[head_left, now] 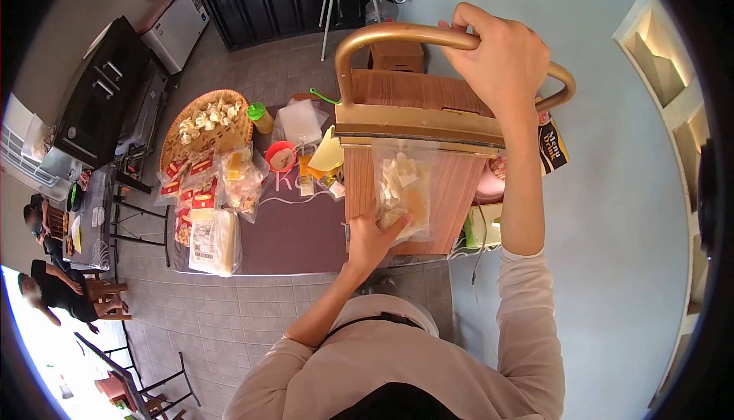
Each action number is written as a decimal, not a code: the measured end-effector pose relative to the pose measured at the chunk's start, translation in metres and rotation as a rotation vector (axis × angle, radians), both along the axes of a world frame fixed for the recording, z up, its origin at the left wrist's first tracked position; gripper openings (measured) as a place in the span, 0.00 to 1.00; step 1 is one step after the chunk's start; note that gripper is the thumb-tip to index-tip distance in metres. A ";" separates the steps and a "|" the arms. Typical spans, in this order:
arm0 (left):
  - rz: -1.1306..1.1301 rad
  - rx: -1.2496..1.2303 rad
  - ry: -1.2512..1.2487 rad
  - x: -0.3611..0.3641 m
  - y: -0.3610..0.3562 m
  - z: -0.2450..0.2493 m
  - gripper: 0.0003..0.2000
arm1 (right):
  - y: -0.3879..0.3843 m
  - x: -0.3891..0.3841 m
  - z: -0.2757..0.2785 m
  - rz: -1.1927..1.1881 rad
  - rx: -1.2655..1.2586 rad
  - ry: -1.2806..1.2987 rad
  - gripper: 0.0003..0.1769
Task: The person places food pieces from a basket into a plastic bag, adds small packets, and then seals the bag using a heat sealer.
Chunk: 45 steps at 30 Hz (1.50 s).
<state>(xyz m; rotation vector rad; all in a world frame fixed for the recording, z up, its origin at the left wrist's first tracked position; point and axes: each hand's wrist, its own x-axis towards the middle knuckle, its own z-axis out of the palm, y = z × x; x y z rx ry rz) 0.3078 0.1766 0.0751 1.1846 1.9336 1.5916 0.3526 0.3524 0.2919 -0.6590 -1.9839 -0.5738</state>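
Note:
A clear plastic bag [403,187] with pale pieces and a yellowish packet in it lies on the wooden top of a box-like machine [451,198]. Its upper end reaches under the machine's metal bar. My left hand [375,236] holds the bag's lower part, thumb and fingers spread over it. Above, my right hand [501,53] is wrapped round the curved gold handle [405,32] joined to that bar.
On the brown table [306,240] to the left are a woven tray [170,133] of pale pieces, packed bags [202,191], a green-capped bottle [261,118] and a red bowl [281,157]. People [69,290] sit at far left. A wall stands right.

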 end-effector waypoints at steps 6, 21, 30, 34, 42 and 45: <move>0.001 0.052 0.119 0.006 -0.004 0.006 0.16 | 0.000 0.001 0.001 -0.007 0.000 -0.011 0.16; -0.237 0.171 -0.528 -0.012 0.014 -0.058 0.14 | -0.007 0.006 -0.004 0.019 0.051 -0.004 0.16; -0.291 0.097 -0.574 -0.035 0.027 -0.089 0.18 | -0.011 0.007 -0.004 0.022 0.024 -0.003 0.08; -0.313 0.191 -0.560 -0.033 0.026 -0.080 0.18 | -0.012 0.008 -0.004 0.018 0.023 -0.006 0.09; -0.291 0.191 -0.618 -0.033 0.026 -0.078 0.18 | -0.017 0.010 -0.009 0.040 0.058 0.018 0.15; -0.284 0.172 -0.604 -0.034 0.026 -0.082 0.17 | -0.021 0.012 -0.010 0.052 0.071 0.010 0.15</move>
